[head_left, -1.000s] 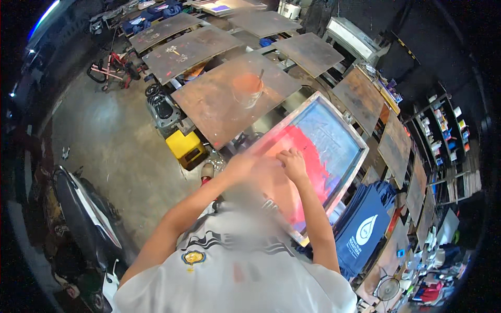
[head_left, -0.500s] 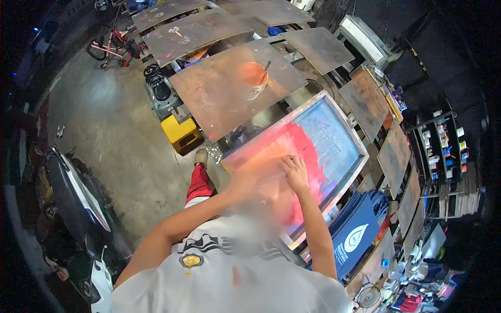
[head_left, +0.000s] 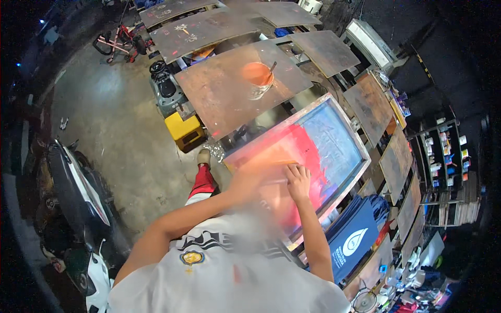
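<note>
A wooden-edged printing screen (head_left: 348, 116) lies slanted before me. Red ink (head_left: 308, 148) covers the mesh's near-left part, and the far-right part shows blue. Over the inked mesh, my right hand (head_left: 298, 181) has its fingers curled down on the end of a squeegee (head_left: 275, 180), a pale bar largely lost in blur. My left hand (head_left: 244, 182) reaches across to the screen's left part, beside the bar's other end. Its fingers are smeared, so its grip cannot be made out.
Beyond the screen, a bucket of orange-red ink (head_left: 257, 78) stands on a board (head_left: 209, 99). Dark blue printed bags (head_left: 349, 245) lie at the right. A yellow step stool (head_left: 183, 129) and a parked motorbike (head_left: 83, 182) stand at the left.
My right hand has come slightly nearer to me over the inked mesh. More of the bar shows beside it. The whole view has shifted a little.
</note>
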### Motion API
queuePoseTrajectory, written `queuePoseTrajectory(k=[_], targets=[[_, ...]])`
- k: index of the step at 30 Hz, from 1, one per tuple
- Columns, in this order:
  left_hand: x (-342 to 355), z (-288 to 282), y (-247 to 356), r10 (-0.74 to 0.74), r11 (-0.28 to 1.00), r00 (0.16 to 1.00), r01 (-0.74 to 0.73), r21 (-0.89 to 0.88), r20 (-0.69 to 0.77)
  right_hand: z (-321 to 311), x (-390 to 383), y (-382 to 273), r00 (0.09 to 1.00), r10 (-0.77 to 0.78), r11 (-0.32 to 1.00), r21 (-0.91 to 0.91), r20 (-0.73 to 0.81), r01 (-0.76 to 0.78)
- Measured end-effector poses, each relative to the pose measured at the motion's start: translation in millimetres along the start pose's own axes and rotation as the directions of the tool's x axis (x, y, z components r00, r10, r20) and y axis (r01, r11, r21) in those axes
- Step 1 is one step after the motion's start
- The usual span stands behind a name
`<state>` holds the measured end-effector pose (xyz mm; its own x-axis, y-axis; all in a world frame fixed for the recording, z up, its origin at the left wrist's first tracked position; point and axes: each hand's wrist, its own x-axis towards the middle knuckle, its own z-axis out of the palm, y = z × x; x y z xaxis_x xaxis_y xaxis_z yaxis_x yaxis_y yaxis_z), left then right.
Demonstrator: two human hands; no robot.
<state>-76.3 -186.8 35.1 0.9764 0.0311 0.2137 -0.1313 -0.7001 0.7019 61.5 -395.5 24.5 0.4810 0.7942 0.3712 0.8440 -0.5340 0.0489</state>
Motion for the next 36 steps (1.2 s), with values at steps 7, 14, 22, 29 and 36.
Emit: queuePoseTrajectory(k=[7, 14, 22, 29, 36], targets=[[11.7, -27.7, 18.1, -0.019, 0.999, 0.998, 0.017, 0.046, 0.052, 10.6, -0.7, -5.9, 0.994, 0.105, 0.994, 0.025, -0.018, -0.104], [9.8, -23.2, 1.5, 0.040, 0.997, 0.997, -0.044, 0.065, 0.059, 9.6, 0.0, -11.0, 0.996, 0.089, 0.994, 0.062, 0.008, -0.089], [11.0, -24.3, -16.5, -0.033, 0.999, 0.994, 0.031, 0.015, 0.104, 7.0, -1.2, -23.7, 0.992, 0.116, 0.993, -0.011, 0.048, -0.115], [5.6, -8.5, -25.9, -0.077, 0.994, 0.993, 0.070, 0.080, 0.089, 1.4, 2.2, -27.2, 0.990, 0.134, 0.991, -0.016, 0.046, -0.134], [13.1, -22.6, -14.3, -0.021, 1.000, 0.998, 0.021, 0.006, -0.064, -2.0, 10.3, -26.2, 0.984, 0.156, 0.988, 0.006, 0.087, -0.157]])
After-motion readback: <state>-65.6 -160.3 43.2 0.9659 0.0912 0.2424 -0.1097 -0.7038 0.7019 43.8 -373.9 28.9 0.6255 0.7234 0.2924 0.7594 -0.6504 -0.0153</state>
